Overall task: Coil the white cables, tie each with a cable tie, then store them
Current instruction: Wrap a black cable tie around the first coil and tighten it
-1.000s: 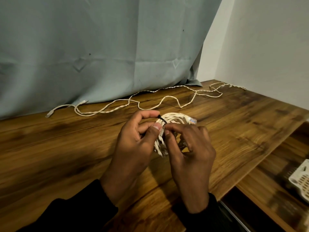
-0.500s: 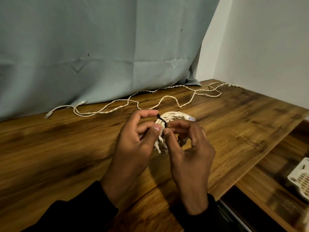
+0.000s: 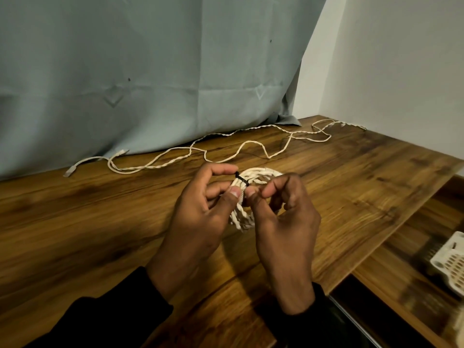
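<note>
Coiled white twisted cable (image 3: 248, 197), banded by a thin black cable tie (image 3: 241, 181), sits pinched between left hand (image 3: 200, 217) and right hand (image 3: 281, 222) over the brown wooden table (image 3: 88, 222). Behind, a loose white cable (image 3: 200, 151) sprawls before a grey-blue curtain (image 3: 150, 71); a white perforated plastic basket (image 3: 449, 262) stands lower right.

Both hands' fingers (image 3: 233, 190) pinch a coiled white cable (image 3: 253, 177) bound by a black tie (image 3: 242, 180).

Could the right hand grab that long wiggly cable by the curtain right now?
Probably not yet. The right hand is busy pinching the black cable tie on the coiled cable. Nothing blocks the way to the loose cable behind; it must let go first.
</note>
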